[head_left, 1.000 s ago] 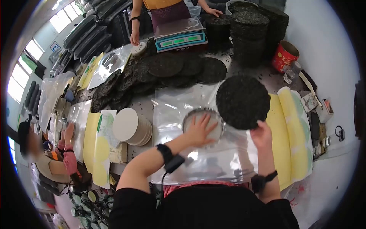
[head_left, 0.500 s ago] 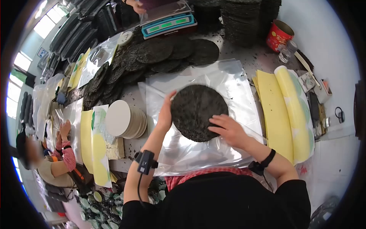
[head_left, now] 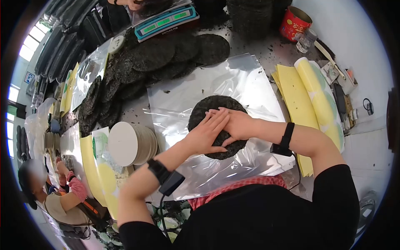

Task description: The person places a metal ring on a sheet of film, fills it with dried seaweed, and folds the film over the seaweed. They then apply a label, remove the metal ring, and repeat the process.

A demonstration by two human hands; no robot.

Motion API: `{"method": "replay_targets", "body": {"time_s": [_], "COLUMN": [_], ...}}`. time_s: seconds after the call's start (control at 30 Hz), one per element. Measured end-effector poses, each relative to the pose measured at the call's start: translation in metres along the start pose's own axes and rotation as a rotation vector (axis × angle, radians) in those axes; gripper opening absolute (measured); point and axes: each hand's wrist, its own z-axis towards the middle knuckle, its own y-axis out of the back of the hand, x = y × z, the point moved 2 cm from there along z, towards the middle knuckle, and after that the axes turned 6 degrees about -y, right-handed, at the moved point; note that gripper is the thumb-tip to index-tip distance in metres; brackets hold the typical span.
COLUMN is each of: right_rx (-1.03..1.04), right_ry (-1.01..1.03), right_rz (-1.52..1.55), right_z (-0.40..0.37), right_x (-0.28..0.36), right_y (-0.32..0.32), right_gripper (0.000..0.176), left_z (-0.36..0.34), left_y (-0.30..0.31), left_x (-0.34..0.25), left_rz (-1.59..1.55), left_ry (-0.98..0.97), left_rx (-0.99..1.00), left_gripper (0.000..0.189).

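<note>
A round dark cake that looks like dried seaweed (head_left: 217,102) lies flat on clear plastic bags (head_left: 175,98) in front of me. My left hand (head_left: 209,134) rests on it with fingers stretched and spread, pointing up to the right. From the other side my right hand (head_left: 242,125) also lies flat on the cake, its fingertips overlapping with those of the left. Both palms cover much of the cake's middle. Left of the bags stands a stack of round whitish discs (head_left: 129,143).
Overlapping dark cakes (head_left: 152,54) lie behind the bags, near a scale (head_left: 166,23) with another person's hand (head_left: 135,5). Yellow printed packaging (head_left: 298,98) lies at right. A red tin (head_left: 295,23) and a jar (head_left: 306,41) stand behind. A co-worker (head_left: 62,200) sits at left.
My hands have moved from the cake's opposite edges onto its top, meeting and overlapping at the middle. My view has shifted slightly.
</note>
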Motion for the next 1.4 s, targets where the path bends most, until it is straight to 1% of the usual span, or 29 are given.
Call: {"method": "replay_targets", "body": {"time_s": [0.07, 0.1, 0.2, 0.23, 0.33, 0.37, 0.47, 0.5, 0.57, 0.6, 0.63, 0.67, 0.73, 0.77, 0.83, 0.87, 0.9, 0.93, 0.97, 1.0, 1.1, 1.2, 1.23, 1.3, 1.33, 1.37, 1.4], "right_rx": [0.232, 0.245, 0.34, 0.323, 0.211, 0.18, 0.007, 0.165, 0.182, 0.196, 0.132, 0.149, 0.128, 0.168, -0.12, -0.257, -0.594, -0.68, -0.496, -0.313, -0.32, -0.257, -0.312, -0.355, -0.366, -0.451, -0.541], "right_ry": [-0.127, -0.145, -0.221, -0.273, -0.359, -0.335, -0.25, -0.266, -0.25, -0.237, -0.201, -0.211, -0.163, -0.078, -0.462, -0.654, -0.557, -0.438, -0.451, -0.457, -0.545, -0.604, -0.6, -0.587, -0.58, -0.492, -0.39], "right_rz": [0.014, -0.058, -0.161, -0.214, -0.171, -0.165, -0.188, -0.233, -0.14, -0.098, -0.108, -0.028, 0.117, 0.251, 0.502, 0.632, 0.379, 0.215, 0.223, 0.233, 0.169, 0.106, 0.079, 0.122, 0.145, 0.171, 0.189], "right_z": [0.008, 0.014, 0.019, 0.02, 0.02, 0.014, 0.018, 0.02, 0.021, 0.021, 0.02, 0.021, 0.025, 0.024, 0.015, 0.008, 0.009, 0.014, 0.019, 0.024, 0.03, 0.033, 0.034, 0.035, 0.032, 0.025, 0.02], "right_x": [-0.001, 0.002, 0.005, 0.004, -0.001, 0.003, -0.003, 0.005, 0.005, 0.005, 0.007, 0.007, -0.001, 0.007, 0.01, 0.005, -0.026, -0.052, -0.06, -0.057, -0.037, -0.034, -0.034, -0.04, -0.031, -0.014, 0.008], "right_y": [-0.008, -0.01, -0.013, -0.03, -0.054, -0.061, -0.064, -0.042, -0.045, -0.04, -0.033, -0.027, -0.025, 0.006, 0.066, 0.08, 0.059, 0.041, 0.019, 0.011, -0.011, -0.011, -0.014, -0.007, -0.002, 0.004, 0.03], "right_gripper": [0.105, 0.116, 0.121, 0.122, 0.124, 0.122, 0.118, 0.114, 0.112, 0.111, 0.109, 0.104, 0.087, 0.066, 0.057, 0.053, 0.057, 0.062, 0.062, 0.061, 0.052, 0.042, 0.039, 0.037, 0.037, 0.036, 0.035], "left_z": [0.011, 0.016, 0.022, 0.02, 0.024, 0.023, 0.02, 0.021, 0.021, 0.024, 0.024, 0.021, 0.015, 0.014, 0.012, 0.013, 0.014, 0.015, 0.016, 0.016, 0.021, 0.024, 0.025, 0.025, 0.023, 0.02, 0.018], "left_y": [-0.01, -0.011, -0.019, -0.028, -0.035, -0.035, -0.021, -0.008, 0.017, 0.025, 0.032, 0.023, -0.006, -0.01, -0.001, 0.0, 0.001, 0.0, -0.002, -0.003, -0.012, -0.013, -0.01, -0.013, -0.016, -0.015, -0.008], "left_x": [0.014, 0.018, 0.022, 0.025, 0.025, 0.023, 0.02, 0.019, 0.017, 0.01, 0.002, 0.01, 0.05, 0.054, 0.05, 0.046, 0.044, 0.041, 0.04, 0.042, 0.044, 0.039, 0.04, 0.035, 0.032, 0.034, 0.04], "left_rz": [-0.037, -0.077, -0.056, -0.006, 0.142, 0.144, -0.018, -0.063, -0.176, -0.052, 0.073, 0.06, 0.041, 0.012, -0.07, -0.123, -0.134, -0.088, -0.039, 0.012, 0.265, 0.441, 0.52, 0.665, 0.583, 0.505, 0.438], "left_ry": [0.013, 0.068, 0.139, 0.128, 0.19, 0.18, 0.183, 0.182, 0.164, 0.176, 0.206, 0.273, 0.4, 0.384, 0.38, 0.385, 0.399, 0.422, 0.445, 0.469, 0.358, 0.332, 0.33, 0.328, 0.336, 0.351, 0.371], "left_rx": [0.033, 0.148, 0.222, 0.163, 0.233, 0.174, 0.125, 0.046, -0.11, -0.387, -0.662, -0.672, -0.689, -0.725, -0.688, -0.667, -0.647, -0.61, -0.571, -0.532, -0.521, -0.365, -0.342, -0.297, -0.276, -0.263, -0.261], "left_gripper": [0.117, 0.125, 0.129, 0.13, 0.131, 0.128, 0.126, 0.109, 0.077, 0.057, 0.041, 0.04, 0.039, 0.034, 0.033, 0.033, 0.033, 0.035, 0.036, 0.038, 0.048, 0.058, 0.059, 0.061, 0.062, 0.063, 0.065]}}
